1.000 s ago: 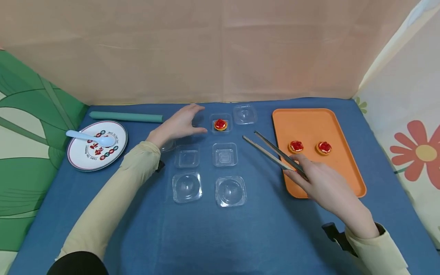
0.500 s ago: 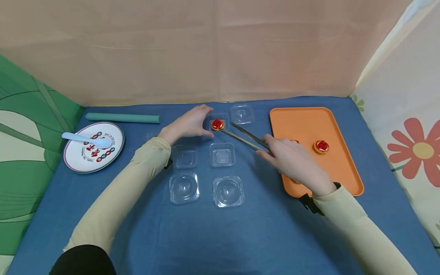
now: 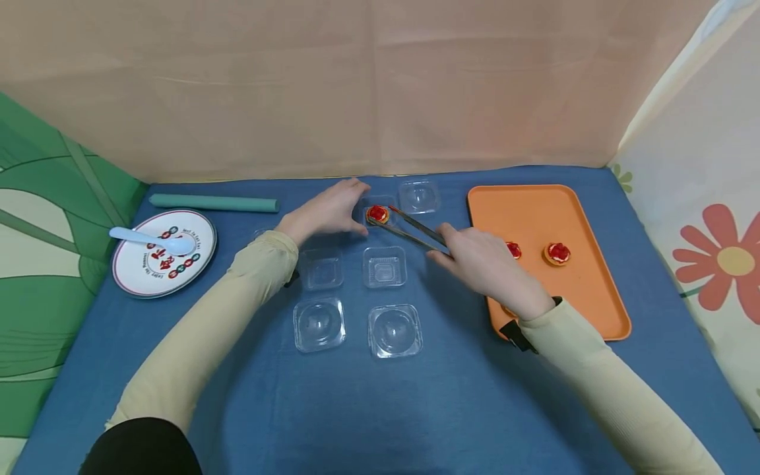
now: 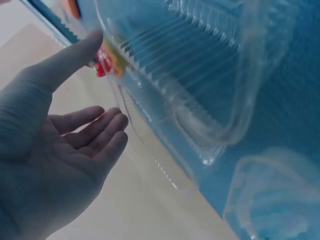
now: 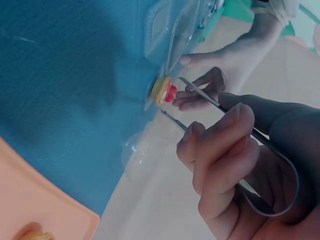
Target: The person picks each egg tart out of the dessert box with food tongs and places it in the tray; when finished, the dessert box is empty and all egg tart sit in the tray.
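Note:
My right hand (image 3: 477, 260) holds metal tongs (image 3: 418, 226). Their tips spread on either side of a small tart with red topping (image 3: 377, 214), which sits in a clear plastic container (image 3: 388, 200). From the right wrist view, a gap shows between the tips and the tart (image 5: 162, 91). Beside that container, on its left, is my left hand (image 3: 329, 211), fingers extended and thumb apart. In the left wrist view its thumb tip lies close to the tart (image 4: 107, 61); whether it touches the container I cannot tell.
An orange tray (image 3: 570, 297) with more tarts (image 3: 557, 254) lies at right, partly behind my right arm. Several clear containers (image 3: 384, 267) and lids (image 3: 394, 331) fill the middle. A plate (image 3: 142, 274) with a spoon (image 3: 178, 245) and a green roll (image 3: 214, 202) are at left.
My right hand has moved left and away from me, carrying the tongs from beside the tray to the tart in the container. My left hand has shifted slightly right, closer to that container.

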The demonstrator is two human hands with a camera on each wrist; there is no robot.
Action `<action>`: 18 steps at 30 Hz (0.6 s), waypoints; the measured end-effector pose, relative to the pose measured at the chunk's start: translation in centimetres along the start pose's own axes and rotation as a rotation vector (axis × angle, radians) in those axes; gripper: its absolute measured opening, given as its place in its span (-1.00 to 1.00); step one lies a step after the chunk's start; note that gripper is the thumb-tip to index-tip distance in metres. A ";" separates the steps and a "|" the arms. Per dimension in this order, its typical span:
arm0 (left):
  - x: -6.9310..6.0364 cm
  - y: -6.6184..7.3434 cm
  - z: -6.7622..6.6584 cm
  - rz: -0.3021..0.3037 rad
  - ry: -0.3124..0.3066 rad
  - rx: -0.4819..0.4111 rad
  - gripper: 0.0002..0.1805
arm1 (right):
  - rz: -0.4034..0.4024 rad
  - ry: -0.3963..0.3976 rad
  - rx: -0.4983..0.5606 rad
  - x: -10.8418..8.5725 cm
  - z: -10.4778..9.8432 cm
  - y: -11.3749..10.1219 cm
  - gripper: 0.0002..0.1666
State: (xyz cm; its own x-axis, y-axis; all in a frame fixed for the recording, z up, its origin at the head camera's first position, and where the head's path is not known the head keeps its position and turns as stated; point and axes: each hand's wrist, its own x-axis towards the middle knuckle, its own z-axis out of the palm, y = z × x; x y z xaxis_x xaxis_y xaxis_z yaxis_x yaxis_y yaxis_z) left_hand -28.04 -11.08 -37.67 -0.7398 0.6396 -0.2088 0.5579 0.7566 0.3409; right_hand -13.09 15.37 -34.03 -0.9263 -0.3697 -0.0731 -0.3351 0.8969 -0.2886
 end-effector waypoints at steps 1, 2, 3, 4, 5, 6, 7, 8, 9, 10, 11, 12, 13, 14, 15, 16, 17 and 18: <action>0.0 0.1 -0.1 -0.002 -0.004 0.004 0.04 | 0.000 -0.001 -0.004 0.1 0.0 0.0 -0.60; 0.1 0.1 -0.2 -0.002 -0.007 0.009 0.04 | 0.001 -0.001 -0.004 0.2 -0.1 -0.1 -0.60; 0.2 0.1 -0.2 0.000 -0.012 0.015 0.04 | 0.004 -0.005 -0.007 0.3 -0.1 -0.2 -0.60; 0.2 0.1 -0.3 0.001 -0.017 0.019 0.04 | 0.004 -0.010 -0.011 0.4 -0.2 -0.3 -0.60; 0.2 0.1 -0.3 0.003 -0.023 0.022 0.03 | 0.006 -0.016 -0.014 0.6 -0.2 -0.4 -0.60; 0.2 0.1 -0.3 0.006 -0.029 0.027 0.03 | 0.009 -0.021 -0.017 0.7 -0.2 -0.4 -0.60; 0.2 0.1 -0.3 0.011 -0.035 0.030 0.03 | 0.012 -0.026 -0.018 0.8 -0.3 -0.6 -0.60; 0.2 0.1 -0.2 0.016 -0.041 0.030 0.02 | 0.014 -0.032 -0.022 0.9 -0.3 -0.7 -0.60; 0.2 0.1 -0.2 0.022 -0.048 0.030 0.01 | 0.015 -0.037 -0.025 1.1 -0.3 -0.8 -0.59; 0.2 0.1 -0.1 0.027 -0.053 0.032 0.01 | 0.017 -0.043 -0.025 1.2 -0.3 -0.9 -0.58; 0.2 0.1 -0.1 0.032 -0.055 0.033 -0.01 | 0.019 -0.046 -0.026 1.3 -0.3 -1.0 -0.57; 0.2 0.1 0.0 0.037 -0.056 0.037 -0.02 | 0.019 -0.049 -0.028 1.4 -0.4 -1.0 -0.57; 0.2 0.1 0.0 0.040 -0.057 0.038 -0.03 | 0.017 -0.052 -0.030 1.5 -0.4 -1.1 -0.57; 0.2 0.1 0.0 0.040 -0.056 0.038 -0.04 | 0.014 -0.052 -0.035 1.6 -0.4 -1.2 -0.58; 0.2 0.0 0.1 0.040 -0.055 0.040 -0.05 | 0.011 -0.052 -0.041 1.7 -0.5 -1.2 -0.59; 0.2 0.0 0.1 0.040 -0.054 0.040 -0.06 | 0.008 -0.053 -0.047 1.7 -0.6 -1.3 -0.60; 0.2 0.0 0.1 0.038 -0.053 0.039 -0.07 | 0.006 -0.053 -0.055 1.8 -0.7 -1.3 -0.62; 0.2 0.0 0.1 0.035 -0.053 0.039 -0.08 | 0.007 -0.056 -0.061 1.9 -0.8 -1.4 -0.63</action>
State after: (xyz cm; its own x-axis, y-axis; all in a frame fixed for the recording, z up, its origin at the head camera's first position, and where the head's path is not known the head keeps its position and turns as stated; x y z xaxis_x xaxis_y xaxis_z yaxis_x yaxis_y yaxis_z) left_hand -28.15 -10.97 -37.86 -0.6997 0.6709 -0.2458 0.5977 0.7381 0.3132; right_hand -14.53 13.65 -32.96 -0.9179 -0.3751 -0.1290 -0.3405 0.9119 -0.2290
